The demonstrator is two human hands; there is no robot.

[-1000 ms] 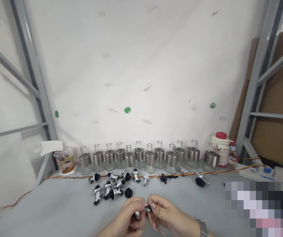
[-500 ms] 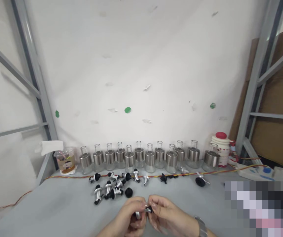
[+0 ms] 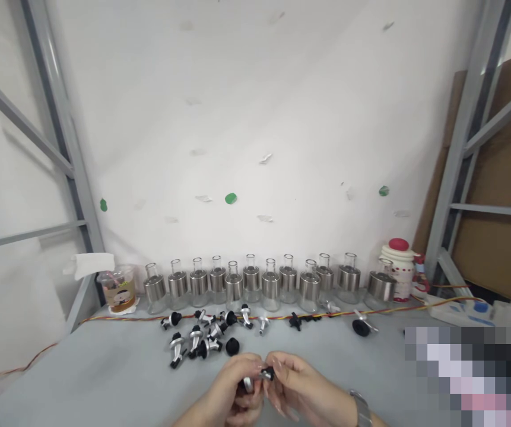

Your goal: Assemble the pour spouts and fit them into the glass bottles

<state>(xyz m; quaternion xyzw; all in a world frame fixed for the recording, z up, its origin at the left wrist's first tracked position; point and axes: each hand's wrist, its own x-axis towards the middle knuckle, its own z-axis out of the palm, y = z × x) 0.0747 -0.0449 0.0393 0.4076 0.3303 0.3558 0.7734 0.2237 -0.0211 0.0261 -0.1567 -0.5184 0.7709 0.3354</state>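
Note:
Low at the front of the table, my left hand (image 3: 240,382) is closed around a silver and black pourer spout (image 3: 248,384), mostly hidden by the fingers. My right hand (image 3: 294,379) meets it from the other side, its thumb and fingers pinching the small black tip (image 3: 268,373) of the same pourer. Just beyond the hands sits a loose black rubber stopper (image 3: 232,346). A cluster of silver and black pourer spouts (image 3: 195,340) lies on the grey table to the left.
A row of glass bottles with metal bands (image 3: 270,284) stands along the wall. A twisted red and yellow wire (image 3: 142,318) crosses the table. Left is a plastic cup (image 3: 120,290); right are a pourer with black base (image 3: 362,326), a red-lidded bottle (image 3: 400,270) and a power strip (image 3: 460,311).
My right hand's fingers have shifted slightly around the black tip. My left hand keeps its hold, and the things on the table are unmoved.

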